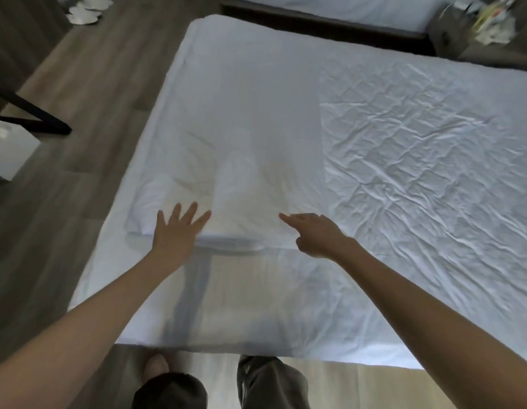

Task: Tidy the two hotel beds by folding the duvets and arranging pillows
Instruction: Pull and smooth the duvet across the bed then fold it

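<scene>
A white duvet (244, 122) lies folded into a long band across the left part of the near bed (418, 178). Its near end sits in front of me. My left hand (175, 234) rests flat, fingers spread, on the duvet's near left corner. My right hand (314, 233) hovers at the duvet's near right corner with the index finger stretched out and the other fingers curled; it holds nothing. The wrinkled bare sheet shows on the right part of the bed. No pillow is in view. A second bed (359, 8) stands beyond.
Wooden floor (88, 84) runs along the bed's left side. A black stand leg (32, 110) and a white box (11, 152) are at the left. White slippers (86, 8) lie far left. A cluttered nightstand (477, 28) stands at the top right. My legs touch the bed's near edge.
</scene>
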Demonstrator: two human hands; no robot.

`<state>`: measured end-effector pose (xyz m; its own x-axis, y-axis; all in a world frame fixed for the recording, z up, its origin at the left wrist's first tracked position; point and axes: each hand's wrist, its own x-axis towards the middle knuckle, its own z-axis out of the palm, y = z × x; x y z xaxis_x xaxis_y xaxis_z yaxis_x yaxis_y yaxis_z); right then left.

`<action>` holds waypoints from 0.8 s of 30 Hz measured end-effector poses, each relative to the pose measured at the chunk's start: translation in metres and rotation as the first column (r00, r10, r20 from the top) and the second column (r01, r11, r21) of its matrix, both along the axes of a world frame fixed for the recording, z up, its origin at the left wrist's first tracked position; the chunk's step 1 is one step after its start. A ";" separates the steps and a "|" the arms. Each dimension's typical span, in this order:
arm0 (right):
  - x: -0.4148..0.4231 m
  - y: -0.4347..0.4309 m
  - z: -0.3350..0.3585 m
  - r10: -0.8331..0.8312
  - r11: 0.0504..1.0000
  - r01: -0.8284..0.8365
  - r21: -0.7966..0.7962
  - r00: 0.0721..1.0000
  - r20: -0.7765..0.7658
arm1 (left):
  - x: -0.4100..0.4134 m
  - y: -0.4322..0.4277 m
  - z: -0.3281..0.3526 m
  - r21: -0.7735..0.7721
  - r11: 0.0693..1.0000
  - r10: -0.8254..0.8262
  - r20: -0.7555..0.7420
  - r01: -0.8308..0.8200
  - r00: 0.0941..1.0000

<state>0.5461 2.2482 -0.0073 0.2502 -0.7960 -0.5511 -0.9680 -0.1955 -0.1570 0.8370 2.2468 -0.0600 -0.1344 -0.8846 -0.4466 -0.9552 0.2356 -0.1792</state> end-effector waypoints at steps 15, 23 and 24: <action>0.254 0.081 0.080 -0.018 0.867 0.158 -0.472 0.958 0.286 | 0.202 0.056 0.148 -0.385 0.920 -0.195 -0.292 0.071 0.936; 0.370 0.064 0.124 0.076 0.804 0.087 -0.588 0.966 0.248 | 0.320 0.054 0.206 -0.472 0.874 -0.248 -0.227 0.116 0.942; 0.376 0.057 0.130 0.088 0.795 0.077 -0.601 0.967 0.240 | 0.328 0.049 0.211 -0.477 0.869 -0.257 -0.212 0.130 0.943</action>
<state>0.9223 2.3054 0.1229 0.3147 -0.9417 0.1187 -0.9127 -0.3346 -0.2345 1.1653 2.2958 0.1509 -0.3787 -0.9229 0.0698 -0.9250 0.3748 -0.0627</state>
